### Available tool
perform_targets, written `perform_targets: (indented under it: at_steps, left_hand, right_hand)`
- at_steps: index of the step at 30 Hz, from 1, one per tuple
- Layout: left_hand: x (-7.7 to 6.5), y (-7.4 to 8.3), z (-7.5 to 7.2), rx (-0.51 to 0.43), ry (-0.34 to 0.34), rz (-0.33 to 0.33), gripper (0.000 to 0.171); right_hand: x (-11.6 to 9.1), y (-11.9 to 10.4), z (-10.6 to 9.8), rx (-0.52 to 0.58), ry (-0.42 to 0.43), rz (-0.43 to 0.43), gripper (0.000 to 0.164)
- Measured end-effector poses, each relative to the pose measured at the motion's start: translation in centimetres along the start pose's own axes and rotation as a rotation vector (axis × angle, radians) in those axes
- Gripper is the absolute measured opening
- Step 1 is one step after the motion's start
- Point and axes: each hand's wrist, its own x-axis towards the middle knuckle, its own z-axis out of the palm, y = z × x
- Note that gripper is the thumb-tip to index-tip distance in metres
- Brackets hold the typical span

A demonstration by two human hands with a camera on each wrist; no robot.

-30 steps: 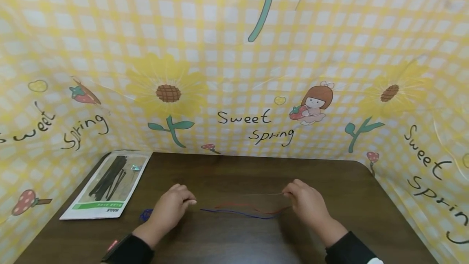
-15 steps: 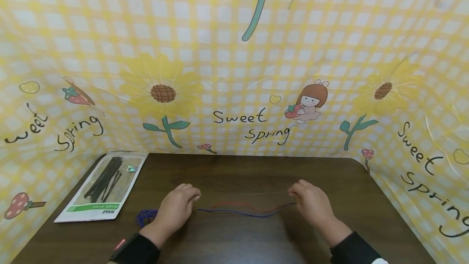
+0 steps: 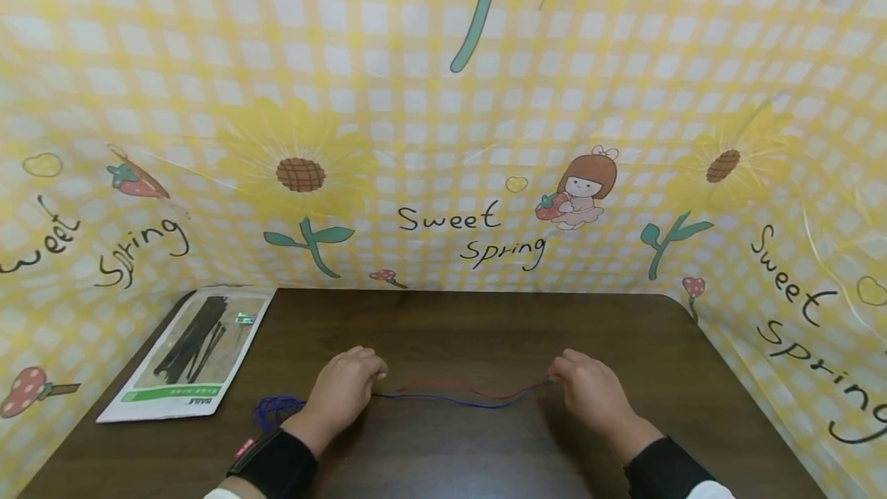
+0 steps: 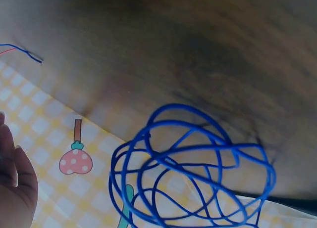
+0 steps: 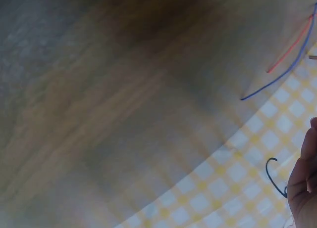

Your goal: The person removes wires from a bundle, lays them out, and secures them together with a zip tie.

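Observation:
In the head view my left hand (image 3: 343, 390) and right hand (image 3: 592, 393) are held apart over the dark table, fingertips drawn together in a pinch and facing each other. The pale thin strand between them, faint in the earlier frames, no longer shows clearly. Below this gap lie a blue wire (image 3: 450, 402) and a shorter red wire (image 3: 443, 383), meeting near my right fingertips. The right wrist view shows the loose left ends of the blue wire (image 5: 270, 84) and red wire (image 5: 290, 50). Behind my left wrist sits a tangled blue wire coil (image 4: 173, 148).
A white-bordered packet (image 3: 142, 409) with a green band and dark printed shapes lies at the table's left. Yellow checked cloth (image 3: 443, 122) with flower prints rises behind and at both sides of the dark table (image 3: 443, 322).
My left hand has moved slightly right, uncovering more of the blue coil, while the right hand has shifted little. The thin strand by my right fingers has faded from sight. The view has turned slightly.

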Motion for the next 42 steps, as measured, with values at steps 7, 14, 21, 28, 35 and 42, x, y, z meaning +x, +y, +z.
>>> perform_targets:
  at_steps: [7,14,21,28,35,42]
  left_hand:
    - [0.0,-0.4,0.8,0.016,-0.093,-0.010,0.010]
    - [0.4,-0.4,1.3,0.058,-0.137,0.028,0.017]
    - [0.7,-0.1,1.8,0.060,-0.142,0.068,0.022]
    - [0.5,-0.1,2.1,0.072,-0.177,0.067,0.021]
    - [0.4,-0.3,2.3,0.079,-0.189,0.070,0.017]
    - [0.5,-0.4,2.3,0.056,-0.224,0.062,0.012]
  right_hand:
    - [-0.4,0.7,0.7,-0.011,-0.031,-0.093,0.024]
    - [-0.1,1.1,1.2,-0.073,-0.055,-0.120,0.018]
    - [0.2,1.0,1.5,-0.091,-0.133,-0.110,0.016]
    - [0.2,0.6,1.9,-0.098,-0.188,-0.092,0.013]
    - [0.2,0.5,2.0,-0.098,-0.234,-0.068,0.014]
    - [0.2,0.6,2.0,-0.096,-0.272,-0.060,0.019]
